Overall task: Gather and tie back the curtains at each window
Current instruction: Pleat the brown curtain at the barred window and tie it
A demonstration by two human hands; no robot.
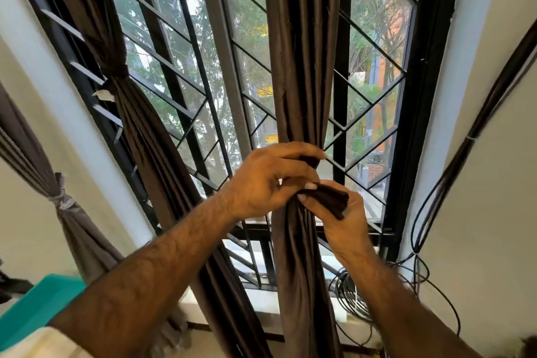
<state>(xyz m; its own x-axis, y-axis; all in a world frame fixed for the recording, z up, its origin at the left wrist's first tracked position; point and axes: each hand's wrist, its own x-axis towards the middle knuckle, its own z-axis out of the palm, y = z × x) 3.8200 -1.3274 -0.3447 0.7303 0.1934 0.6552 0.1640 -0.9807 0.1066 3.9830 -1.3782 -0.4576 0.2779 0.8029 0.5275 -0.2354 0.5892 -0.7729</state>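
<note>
A dark brown curtain [302,67] hangs gathered into a narrow bunch in front of the middle of the barred window [203,67]. My left hand [270,180] wraps its fingers round the bunch at its waist and grips part of a dark tie-back band. My right hand [343,218] pinches the loose end of the tie-back band [334,197] just right of the bunch. A second brown curtain [116,73] to the left is bound at its waist. A grey curtain [61,197] at the far left is also tied.
Black cables [436,212] run down the right wall and coil [348,291] on the white sill. A teal box [37,308] sits at the lower left. The black window frame [418,96] stands close on the right.
</note>
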